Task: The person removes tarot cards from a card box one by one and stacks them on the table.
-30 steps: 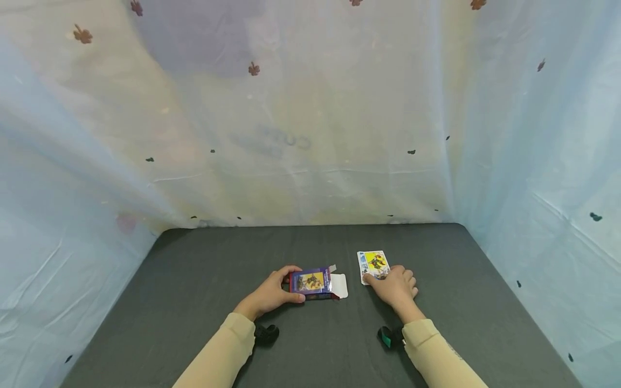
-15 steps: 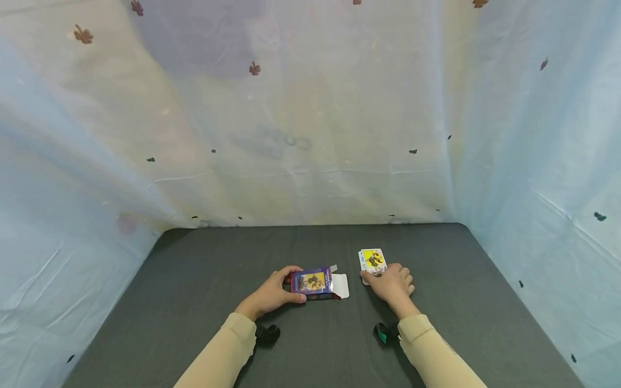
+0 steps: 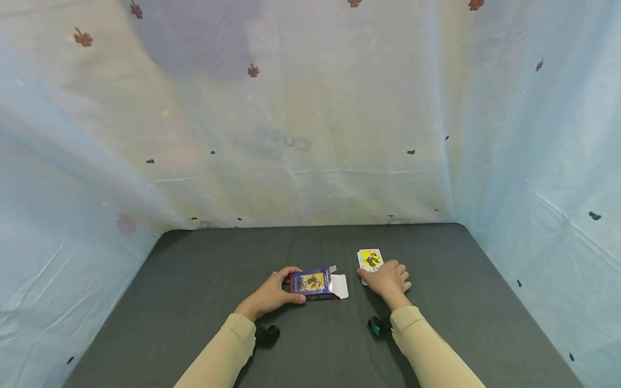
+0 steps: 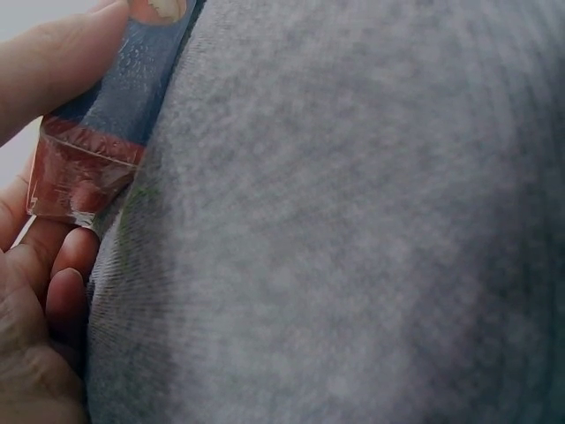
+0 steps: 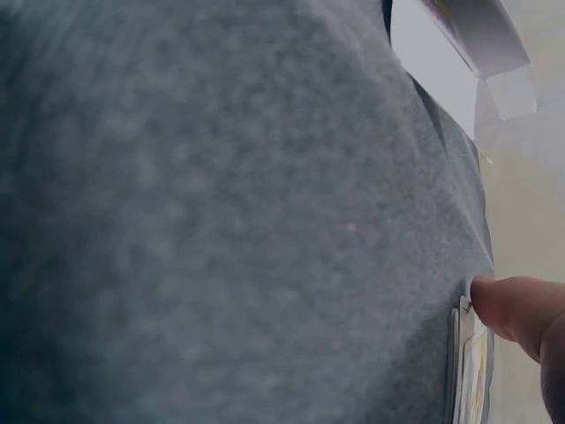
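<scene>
A purple-and-red playing-card box (image 3: 310, 282) lies on the dark cloth, its white end flap (image 3: 339, 286) folded out to the right. My left hand (image 3: 269, 295) grips the box's left end, thumb along the near side and fingers at the far side. In the left wrist view, the thumb (image 4: 62, 66) lies over the blue and red end of the box (image 4: 146, 84). Right of the box is a small stack of cards (image 3: 371, 258), with a yellow picture on top. My right hand (image 3: 388, 280) holds its near end, partly covering it. The right wrist view shows my thumb (image 5: 516, 314) at the stack's corner.
Dark grey cloth covers the table (image 3: 218, 258). Pale patterned sheeting (image 3: 310, 161) hangs behind it and along both sides. A black wrist device (image 3: 267, 335) is worn under each forearm.
My right hand has shifted slightly left along the near end of the cards, and the top cards now sit straighter. The left hand and the box have stayed put.
</scene>
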`<state>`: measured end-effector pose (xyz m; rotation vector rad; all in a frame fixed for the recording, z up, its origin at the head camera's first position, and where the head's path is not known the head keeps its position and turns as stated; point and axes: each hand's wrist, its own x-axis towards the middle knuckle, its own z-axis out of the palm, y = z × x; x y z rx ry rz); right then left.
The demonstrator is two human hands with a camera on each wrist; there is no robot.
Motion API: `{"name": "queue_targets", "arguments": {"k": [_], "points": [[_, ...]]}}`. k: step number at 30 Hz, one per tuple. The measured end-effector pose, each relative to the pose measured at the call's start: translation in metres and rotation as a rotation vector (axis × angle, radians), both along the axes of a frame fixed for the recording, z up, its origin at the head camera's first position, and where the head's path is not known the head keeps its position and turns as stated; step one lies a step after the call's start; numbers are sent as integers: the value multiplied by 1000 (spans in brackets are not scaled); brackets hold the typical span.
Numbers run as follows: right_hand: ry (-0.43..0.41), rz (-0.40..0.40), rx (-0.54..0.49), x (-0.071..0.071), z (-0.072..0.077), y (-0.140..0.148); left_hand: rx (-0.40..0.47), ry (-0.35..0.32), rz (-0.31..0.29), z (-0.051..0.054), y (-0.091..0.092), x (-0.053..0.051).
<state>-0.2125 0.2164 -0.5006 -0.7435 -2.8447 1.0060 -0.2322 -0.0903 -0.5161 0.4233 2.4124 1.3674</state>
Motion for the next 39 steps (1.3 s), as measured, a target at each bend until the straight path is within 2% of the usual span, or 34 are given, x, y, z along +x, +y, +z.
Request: {"name": "queue_targets", "arguments": {"k": [10,18,24,39], "points": [[7,35,6,4,-3,-3,-3,3,-4,0,0,1],[49,10,-1,6,-4,-5,-10,2,-5,0,0,1],[68,45,2,13,-3,-6,-3,5,-7,0,0,0],[49,50,52,18,-3,-5,-5,3,-3,-2,1,-1]]}}
